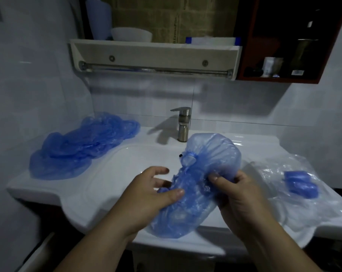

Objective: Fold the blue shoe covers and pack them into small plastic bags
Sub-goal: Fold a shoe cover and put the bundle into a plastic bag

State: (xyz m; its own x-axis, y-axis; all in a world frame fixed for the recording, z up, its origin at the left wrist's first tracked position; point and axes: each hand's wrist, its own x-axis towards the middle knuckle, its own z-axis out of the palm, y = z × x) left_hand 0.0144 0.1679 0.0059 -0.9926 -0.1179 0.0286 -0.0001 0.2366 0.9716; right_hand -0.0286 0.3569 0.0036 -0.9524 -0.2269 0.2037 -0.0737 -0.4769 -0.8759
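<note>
Bare basin rim (99,195) is seen left of the hands, w/ room there. A blue shoe cover (195,185) is held betw. both: left hand (146,197) pinched loosely on its near end, right hand (236,195) clamped on its middle. Loose covers (78,146) lie far left; packed bag (299,183) just right. Motion-blurred.

Domestic bathroom: white ceramic washbasin (127,163) with steel mixer tap (182,124), white-tiled walls (38,75), shelf with towel rail (154,70), and open wall cabinet (283,46).
</note>
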